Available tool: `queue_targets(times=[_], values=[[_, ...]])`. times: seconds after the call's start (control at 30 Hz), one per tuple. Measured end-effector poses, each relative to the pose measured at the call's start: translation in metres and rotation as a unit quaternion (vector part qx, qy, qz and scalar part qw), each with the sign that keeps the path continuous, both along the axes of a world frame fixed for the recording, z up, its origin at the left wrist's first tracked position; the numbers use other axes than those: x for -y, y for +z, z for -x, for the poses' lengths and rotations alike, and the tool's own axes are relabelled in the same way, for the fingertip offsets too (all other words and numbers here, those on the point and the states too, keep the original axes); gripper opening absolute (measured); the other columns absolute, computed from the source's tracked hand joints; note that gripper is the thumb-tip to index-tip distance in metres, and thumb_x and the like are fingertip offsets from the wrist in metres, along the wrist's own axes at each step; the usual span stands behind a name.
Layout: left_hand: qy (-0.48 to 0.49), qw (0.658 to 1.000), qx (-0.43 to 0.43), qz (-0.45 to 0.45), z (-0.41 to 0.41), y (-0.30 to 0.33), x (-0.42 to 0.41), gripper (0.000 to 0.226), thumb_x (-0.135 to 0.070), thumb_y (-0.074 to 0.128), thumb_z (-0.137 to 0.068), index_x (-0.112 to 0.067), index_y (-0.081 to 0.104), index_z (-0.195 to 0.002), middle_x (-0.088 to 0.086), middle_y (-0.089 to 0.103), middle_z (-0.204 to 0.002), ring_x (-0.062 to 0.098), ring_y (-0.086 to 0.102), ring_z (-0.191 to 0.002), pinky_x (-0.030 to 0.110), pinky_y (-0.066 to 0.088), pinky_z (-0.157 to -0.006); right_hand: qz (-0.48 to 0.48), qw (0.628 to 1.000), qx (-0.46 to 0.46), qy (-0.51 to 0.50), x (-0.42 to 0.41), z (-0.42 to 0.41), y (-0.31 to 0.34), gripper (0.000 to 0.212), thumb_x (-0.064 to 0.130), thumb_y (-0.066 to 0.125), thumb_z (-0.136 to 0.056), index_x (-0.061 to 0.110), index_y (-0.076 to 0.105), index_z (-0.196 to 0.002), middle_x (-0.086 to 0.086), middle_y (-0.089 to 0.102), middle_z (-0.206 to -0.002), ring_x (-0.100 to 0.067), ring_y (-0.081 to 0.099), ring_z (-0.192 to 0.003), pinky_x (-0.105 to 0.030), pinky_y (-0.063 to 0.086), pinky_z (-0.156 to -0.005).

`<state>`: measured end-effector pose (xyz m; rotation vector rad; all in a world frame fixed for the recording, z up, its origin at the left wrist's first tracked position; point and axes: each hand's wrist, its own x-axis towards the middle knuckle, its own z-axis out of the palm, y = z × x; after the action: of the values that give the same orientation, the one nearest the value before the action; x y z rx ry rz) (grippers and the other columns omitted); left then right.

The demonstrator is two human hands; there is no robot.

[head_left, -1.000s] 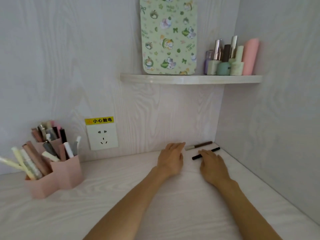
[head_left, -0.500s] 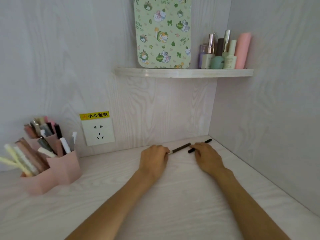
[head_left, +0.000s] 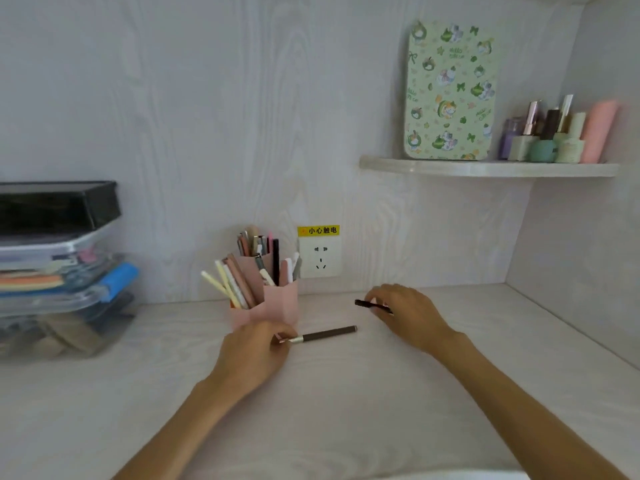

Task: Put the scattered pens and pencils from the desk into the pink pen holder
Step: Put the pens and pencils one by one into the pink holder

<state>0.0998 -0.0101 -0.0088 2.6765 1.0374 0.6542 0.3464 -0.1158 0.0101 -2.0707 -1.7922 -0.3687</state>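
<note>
The pink pen holder (head_left: 282, 303) stands on the desk against the back wall, with several pens and pencils sticking out of it. Just in front of it my left hand (head_left: 254, 353) pinches the silver end of a brown pen (head_left: 327, 333), which points right above the desk. To the right, my right hand (head_left: 407, 311) holds a thin black pen (head_left: 367, 304) between curled fingers, its tip pointing left toward the holder.
A stack of clear plastic boxes (head_left: 59, 271) with a black lid on top fills the left side of the desk. A wall socket (head_left: 320, 256) sits behind the holder. A corner shelf (head_left: 485, 168) above holds a green patterned board and several bottles.
Both hands have picked the pens up from the back right corner and carried them left toward the pink holder. The camera has swung left, bringing the plastic boxes into view.
</note>
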Motion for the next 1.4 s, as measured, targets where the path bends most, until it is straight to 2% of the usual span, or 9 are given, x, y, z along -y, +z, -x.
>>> queue_targets(times=[0.1,0.23,0.4,0.57,0.73,0.93,1.1,1.3,1.4], values=[[0.022,0.999,0.021,0.043,0.027,-0.003,-0.011,0.026,-0.028,0.057,-0.087,-0.042,0.066,-0.107,-0.022,0.063,-0.104,0.005,0.058,-0.099,0.020,0.042,-0.075,-0.120,0.986,-0.112,0.006,-0.019,0.034,0.022,0.018,0.023,0.045,-0.096,0.019,0.048,-0.112,0.007,0.060,-0.096,-0.018,0.060,-0.086,-0.033,0.048,-0.073],[0.022,0.990,0.094,0.099,0.045,-0.007,-0.026,0.019,-0.030,0.066,-0.082,-0.048,0.063,-0.090,-0.029,0.062,-0.085,-0.004,0.060,-0.088,0.011,0.037,-0.067,-0.290,0.905,-0.303,0.066,-0.042,0.077,0.054,0.030,0.015,0.047,-0.095,0.017,0.038,-0.124,-0.004,0.063,-0.099,-0.019,0.062,-0.084,-0.030,0.052,-0.076],[0.019,0.969,0.208,0.132,0.046,-0.010,-0.028,0.016,-0.025,0.067,-0.081,-0.041,0.066,-0.083,-0.025,0.068,-0.086,-0.005,0.061,-0.080,0.010,0.043,-0.069,-0.392,0.844,-0.351,0.111,-0.063,0.117,0.070,0.040,0.016,0.047,-0.095,0.027,0.034,-0.131,-0.003,0.065,-0.097,-0.015,0.066,-0.083,-0.021,0.053,-0.074],[0.047,0.953,0.258,0.148,0.048,-0.012,-0.027,0.016,-0.023,0.066,-0.082,-0.038,0.067,-0.087,-0.020,0.068,-0.088,-0.003,0.061,-0.079,0.014,0.045,-0.069,-0.321,0.906,-0.272,0.055,-0.081,0.131,0.045,0.030,0.018,0.051,-0.094,0.025,0.047,-0.123,0.001,0.066,-0.106,-0.009,0.061,-0.090,-0.020,0.047,-0.076],[0.072,0.944,0.288,0.142,0.050,-0.013,-0.030,0.009,-0.030,0.064,-0.084,-0.035,0.069,-0.089,-0.021,0.068,-0.086,-0.005,0.061,-0.079,0.015,0.045,-0.066,-0.277,0.958,-0.063,0.031,-0.091,0.116,0.017,0.032,0.036,0.044,-0.091,0.025,0.062,-0.116,0.000,0.059,-0.124,-0.013,0.042,-0.119,-0.040,0.040,-0.101],[0.104,0.914,0.370,0.133,0.049,-0.010,-0.031,0.006,-0.036,0.064,-0.085,-0.035,0.067,-0.090,-0.020,0.068,-0.082,-0.007,0.060,-0.079,0.015,0.044,-0.065,-0.249,0.936,-0.247,0.041,-0.077,0.111,0.005,0.043,0.041,0.038,-0.096,0.033,0.032,-0.139,0.011,0.044,-0.135,-0.008,0.049,-0.112,-0.031,0.043,-0.092],[0.157,0.835,0.516,0.108,0.054,0.003,-0.030,0.014,-0.023,0.063,-0.088,-0.035,0.060,-0.095,-0.019,0.065,-0.088,-0.001,0.061,-0.084,0.013,0.043,-0.069,-0.113,0.905,-0.408,0.037,-0.081,0.120,-0.025,0.065,0.059,0.034,-0.085,0.031,0.019,-0.142,0.006,0.046,-0.136,-0.011,0.054,-0.108,-0.040,0.047,-0.096],[0.151,0.765,0.625,0.036,0.061,0.031,-0.031,0.020,-0.029,0.062,-0.088,-0.023,0.059,-0.106,0.002,0.066,-0.102,0.017,0.065,-0.094,0.041,0.056,-0.082,-0.023,0.922,-0.381,0.060,-0.088,0.114,-0.038,0.062,0.058,0.044,-0.086,0.031,0.023,-0.138,0.007,0.052,-0.133,-0.012,0.057,-0.111,-0.044,0.045,-0.099],[0.116,0.758,0.641,-0.029,0.056,0.064,-0.034,0.018,-0.026,0.062,-0.089,-0.019,0.060,-0.105,0.001,0.066,-0.100,0.014,0.065,-0.091,0.034,0.056,-0.079,-0.015,0.919,-0.389,0.065,-0.090,0.112,-0.038,0.060,0.057,0.045,-0.086,0.031,0.025,-0.137,0.009,0.052,-0.131,-0.013,0.057,-0.110,-0.042,0.045,-0.098]])
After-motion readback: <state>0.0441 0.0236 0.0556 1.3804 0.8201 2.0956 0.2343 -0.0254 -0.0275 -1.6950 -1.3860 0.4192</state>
